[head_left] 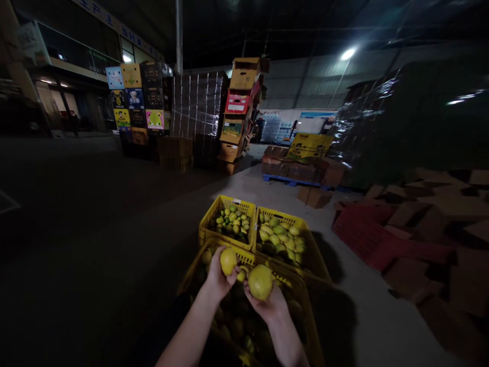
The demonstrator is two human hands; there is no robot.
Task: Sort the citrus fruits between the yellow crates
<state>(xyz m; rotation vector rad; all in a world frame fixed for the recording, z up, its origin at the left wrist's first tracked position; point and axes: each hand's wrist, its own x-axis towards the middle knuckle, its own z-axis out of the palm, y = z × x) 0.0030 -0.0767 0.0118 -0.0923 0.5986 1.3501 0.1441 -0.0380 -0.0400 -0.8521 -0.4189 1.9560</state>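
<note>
Head view: the left hand's [218, 278] fingers curl around a round yellow fruit [228, 261]; the right hand's [269, 304] half-curled fingers cradle a larger yellow fruit [260, 282]. Both are lifted, neither set down; the near yellow plastic crate [312, 326] beneath, like two farther yellow plastic crates [314, 245], holds more. Grey floor [382, 326], dim warehouse.

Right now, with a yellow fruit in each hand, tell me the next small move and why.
Perhaps ease the left hand forward and set its fruit in the rear-left crate: it lies beyond, holding other yellow fruit, and the right hand is full too.
</note>
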